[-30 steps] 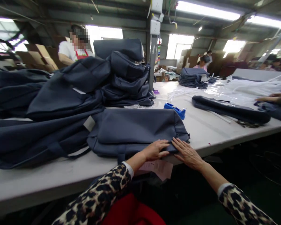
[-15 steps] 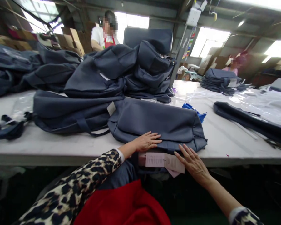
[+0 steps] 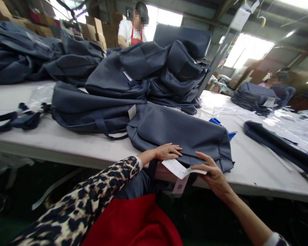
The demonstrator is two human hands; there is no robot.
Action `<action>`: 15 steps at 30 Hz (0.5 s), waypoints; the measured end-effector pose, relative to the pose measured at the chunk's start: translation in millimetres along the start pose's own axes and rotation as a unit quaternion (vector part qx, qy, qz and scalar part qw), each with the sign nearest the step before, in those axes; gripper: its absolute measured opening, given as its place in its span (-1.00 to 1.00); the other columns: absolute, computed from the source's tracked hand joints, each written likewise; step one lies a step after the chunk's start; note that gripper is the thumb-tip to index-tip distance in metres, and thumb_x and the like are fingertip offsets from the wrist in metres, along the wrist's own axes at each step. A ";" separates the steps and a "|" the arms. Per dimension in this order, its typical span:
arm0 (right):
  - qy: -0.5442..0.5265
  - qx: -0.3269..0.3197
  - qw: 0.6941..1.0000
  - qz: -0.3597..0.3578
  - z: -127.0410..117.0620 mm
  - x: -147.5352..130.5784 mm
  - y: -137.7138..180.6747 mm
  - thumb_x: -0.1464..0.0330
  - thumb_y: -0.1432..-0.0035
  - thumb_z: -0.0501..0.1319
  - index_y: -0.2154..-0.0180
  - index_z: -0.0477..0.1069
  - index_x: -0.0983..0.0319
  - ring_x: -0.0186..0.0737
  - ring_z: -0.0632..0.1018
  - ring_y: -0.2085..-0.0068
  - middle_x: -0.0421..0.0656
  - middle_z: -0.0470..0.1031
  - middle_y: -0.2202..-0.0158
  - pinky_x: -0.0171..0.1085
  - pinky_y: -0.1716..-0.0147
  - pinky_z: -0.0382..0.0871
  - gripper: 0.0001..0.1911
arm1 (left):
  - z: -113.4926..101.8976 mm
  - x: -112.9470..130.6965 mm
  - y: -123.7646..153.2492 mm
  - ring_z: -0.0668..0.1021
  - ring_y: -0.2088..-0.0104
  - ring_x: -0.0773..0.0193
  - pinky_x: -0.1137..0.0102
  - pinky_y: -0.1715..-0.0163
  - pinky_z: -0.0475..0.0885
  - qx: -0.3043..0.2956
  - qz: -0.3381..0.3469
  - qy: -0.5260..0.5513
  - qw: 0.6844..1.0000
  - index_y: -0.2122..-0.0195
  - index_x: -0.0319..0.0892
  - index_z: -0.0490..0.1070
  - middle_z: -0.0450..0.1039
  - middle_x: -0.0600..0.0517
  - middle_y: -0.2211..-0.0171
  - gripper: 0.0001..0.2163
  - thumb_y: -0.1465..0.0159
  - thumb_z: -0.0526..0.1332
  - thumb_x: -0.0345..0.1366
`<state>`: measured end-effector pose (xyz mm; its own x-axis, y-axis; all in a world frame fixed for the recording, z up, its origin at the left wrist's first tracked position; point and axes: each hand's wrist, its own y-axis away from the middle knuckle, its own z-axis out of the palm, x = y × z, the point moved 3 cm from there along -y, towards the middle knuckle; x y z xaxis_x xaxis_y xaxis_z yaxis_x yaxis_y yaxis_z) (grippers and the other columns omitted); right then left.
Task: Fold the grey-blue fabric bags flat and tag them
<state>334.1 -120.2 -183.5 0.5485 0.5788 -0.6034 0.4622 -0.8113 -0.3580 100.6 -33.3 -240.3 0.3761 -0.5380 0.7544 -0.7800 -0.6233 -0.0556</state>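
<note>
In front of me a dark blue bag lies flat at the table's front edge. My left hand rests on its near side, fingers stretched out. Beside it, my right hand pinches one end of a white folded paper tag, which bends in the middle. A second, pinkish tag with a dark square print hangs below, over the table edge. Another blue bag with a strap and a small tag lies against the first one's left end.
Behind is a heap of blue bags, with a co-worker beyond. Black straps lie at the left. A blue object shows behind the bag. To the right are a folded blue piece and clear plastic sheets.
My right hand has closed on the end of the tag and lifted it, so the tag now bends upward. My left hand stays on the bag. The view has tilted and shifted.
</note>
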 end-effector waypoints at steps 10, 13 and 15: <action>-0.380 0.313 0.802 0.337 1.4 42.5 -16.5 0.14 0.20 0.51 0.29 0.53 0.18 -0.26 0.54 0.30 -0.22 0.55 0.26 -0.37 0.56 0.50 -0.58 | -14.9 -7.7 4.1 0.55 0.11 0.14 0.32 -0.10 0.29 0.179 -0.055 0.315 0.931 0.39 -0.28 0.59 0.62 -0.05 0.29 -0.53 -0.28 0.10 0.05; -0.416 0.348 0.762 0.355 11.3 44.5 -12.9 0.16 0.24 0.52 0.28 0.50 0.18 -0.28 0.55 0.34 -0.25 0.56 0.26 -0.37 0.56 0.50 -0.54 | -17.4 -5.8 7.3 0.55 0.28 0.21 0.33 -0.02 0.33 0.199 -0.054 0.333 0.920 0.58 -0.25 0.51 0.58 -0.05 0.43 -0.48 -0.30 0.04 0.03; -0.432 0.367 0.741 0.361 16.9 47.8 -10.1 0.17 0.25 0.53 0.28 0.48 0.17 -0.27 0.57 0.33 -0.26 0.56 0.25 -0.34 0.53 0.52 -0.54 | -18.5 -3.6 9.1 0.54 0.34 0.24 0.34 0.02 0.35 0.205 -0.050 0.343 0.915 0.66 -0.24 0.45 0.54 -0.05 0.51 -0.47 -0.30 0.04 0.02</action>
<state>343.9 -85.8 -220.8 -0.3285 -0.0399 -0.9437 -0.4113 -0.8934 0.1809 82.9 -26.5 -231.4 -0.0763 -0.0707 0.9946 -0.4527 -0.8863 -0.0978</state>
